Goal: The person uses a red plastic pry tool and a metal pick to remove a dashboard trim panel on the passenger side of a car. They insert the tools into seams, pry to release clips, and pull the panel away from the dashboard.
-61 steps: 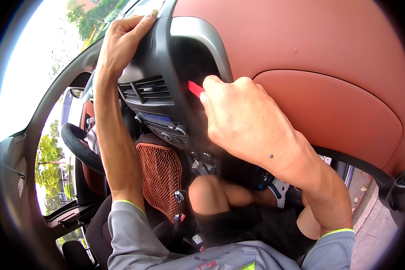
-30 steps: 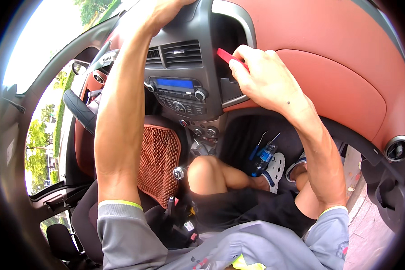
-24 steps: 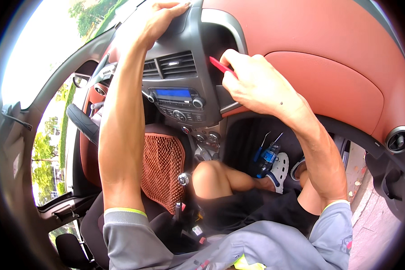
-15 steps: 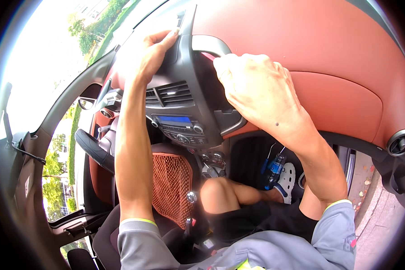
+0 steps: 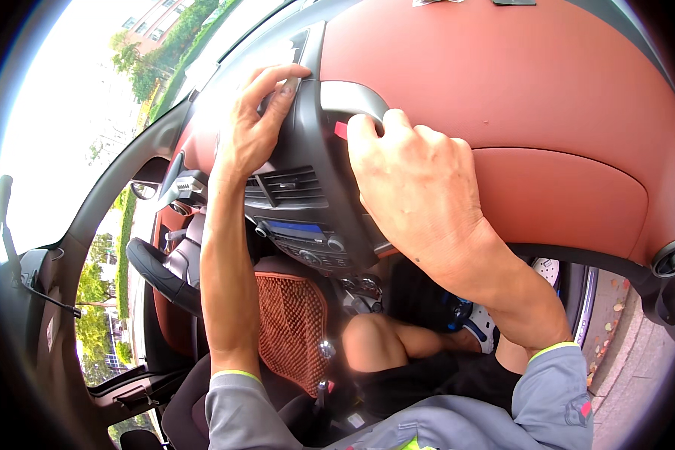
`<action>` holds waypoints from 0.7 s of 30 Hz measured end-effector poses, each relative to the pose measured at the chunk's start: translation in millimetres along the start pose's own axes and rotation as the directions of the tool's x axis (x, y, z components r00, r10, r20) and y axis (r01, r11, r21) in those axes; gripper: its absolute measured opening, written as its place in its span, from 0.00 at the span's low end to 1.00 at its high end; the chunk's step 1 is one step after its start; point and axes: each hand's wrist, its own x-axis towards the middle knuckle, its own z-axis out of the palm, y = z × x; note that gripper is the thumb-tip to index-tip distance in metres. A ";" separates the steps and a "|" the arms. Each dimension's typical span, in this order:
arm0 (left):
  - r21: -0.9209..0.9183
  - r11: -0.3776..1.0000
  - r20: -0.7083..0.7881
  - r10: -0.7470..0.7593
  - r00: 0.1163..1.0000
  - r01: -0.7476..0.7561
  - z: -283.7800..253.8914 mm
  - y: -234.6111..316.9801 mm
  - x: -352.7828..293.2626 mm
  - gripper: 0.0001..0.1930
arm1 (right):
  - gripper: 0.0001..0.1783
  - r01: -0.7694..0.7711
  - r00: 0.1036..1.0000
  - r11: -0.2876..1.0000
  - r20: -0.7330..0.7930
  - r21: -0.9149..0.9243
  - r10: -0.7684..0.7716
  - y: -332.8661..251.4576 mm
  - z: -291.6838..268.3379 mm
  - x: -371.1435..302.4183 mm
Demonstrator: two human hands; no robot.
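My left hand (image 5: 259,124) rests at the top of the dark centre dashboard panel (image 5: 330,176). Its index finger stretches to the panel's right edge, and the thumb lies apart below it. Close by on the right, my right hand (image 5: 420,184) is closed, knuckles up, beside a silver-grey curved trim piece (image 5: 352,94). A flat red tool end (image 5: 341,130) sticks out by its fingertips; the rest is hidden in the fist. Below my left fingers are the air vents (image 5: 286,186) and a radio with a blue display (image 5: 296,229).
A red-brown dashboard top (image 5: 427,60) spreads to the right. Left stand the steering wheel (image 5: 161,274) and a seat with a beaded cover (image 5: 292,322). My bent knee (image 5: 375,341) is below the console. Pavement (image 5: 622,367) shows past the door sill.
The view has shifted, so the dashboard sits lower in the picture. My left index finger has straightened toward the panel edge, away from the thumb. More of the red tool end shows beside my right hand.
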 end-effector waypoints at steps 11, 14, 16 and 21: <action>-0.097 0.993 0.046 -0.059 0.997 0.063 -0.1 1.6 -3.4 0.16 | 0.09 0.091 0.990 0.995 -0.105 -0.032 -0.094 2.2 14.5 -2.1; -0.107 0.993 0.029 -0.047 0.998 0.050 -2.0 -2.4 -2.9 0.19 | 0.12 0.121 0.981 0.991 -0.148 -0.057 -0.128 5.8 20.2 -4.0; -0.129 0.987 0.069 -0.087 0.994 0.095 -4.0 -3.2 -3.3 0.18 | 0.14 0.134 0.979 0.990 -0.150 -0.052 -0.140 7.7 20.2 -4.6; -0.162 0.977 0.097 -0.127 0.987 0.141 -3.8 -5.3 -2.9 0.18 | 0.13 0.153 0.973 0.987 -0.166 -0.058 -0.160 9.9 22.7 -4.2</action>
